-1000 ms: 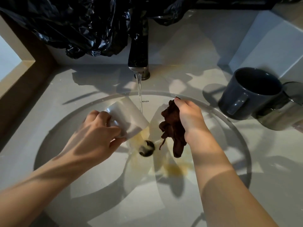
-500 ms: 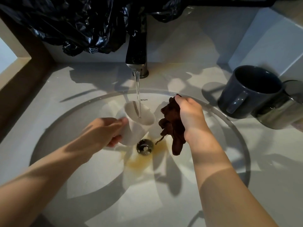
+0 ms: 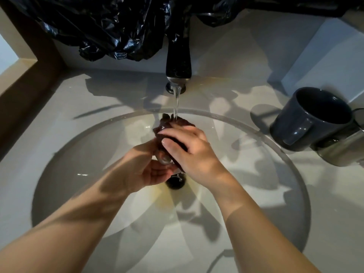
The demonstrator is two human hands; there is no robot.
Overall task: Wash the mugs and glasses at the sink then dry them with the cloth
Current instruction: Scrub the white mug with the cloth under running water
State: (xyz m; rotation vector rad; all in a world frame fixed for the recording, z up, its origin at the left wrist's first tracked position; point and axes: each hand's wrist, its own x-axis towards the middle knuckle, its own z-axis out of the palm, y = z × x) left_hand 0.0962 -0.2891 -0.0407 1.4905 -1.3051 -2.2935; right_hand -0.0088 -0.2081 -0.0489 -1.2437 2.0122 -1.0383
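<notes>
My right hand [image 3: 195, 152] grasps the dark cloth [image 3: 167, 126] under the running tap [image 3: 178, 62], over the sink [image 3: 78, 154]. My left hand [image 3: 145, 170] cups beneath, its grip hidden. A grey mug [image 3: 307, 123] stands far right.

Mug [image 3: 307, 123] right of sink [image 3: 65, 166]

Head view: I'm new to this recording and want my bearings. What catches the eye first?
Both hands meet under the running water at the middle of the sink: the right hand wraps a dark cloth over something mostly hidden, with the left hand cupped beneath. On the counter to the right a dark blue mug stands by a steel cup, and crumpled black plastic hangs behind the tap.
</notes>
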